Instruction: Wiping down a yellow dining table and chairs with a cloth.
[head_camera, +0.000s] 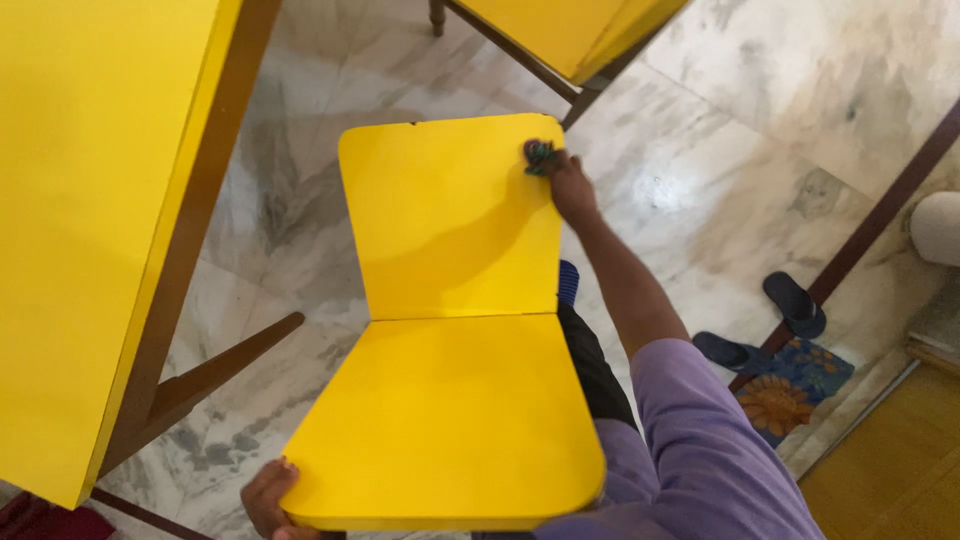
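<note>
A yellow chair (450, 300) fills the middle of the view, seen from above, its two flat panels meeting at a crease. My right hand (570, 185) reaches out to the far right corner of the upper panel and presses a small dark green cloth (539, 155) against it. My left hand (265, 497) grips the near left edge of the lower panel from underneath, only the fingers and knuckles showing. My purple sleeve (700, 450) covers the right arm above the elbow.
A yellow table (90, 220) with brown wooden legs stands at the left. Another yellow piece of furniture (560, 30) is at the top. The floor is white marble (740, 150). Dark slippers (795, 303) and a flowered mat (790, 385) lie at the right.
</note>
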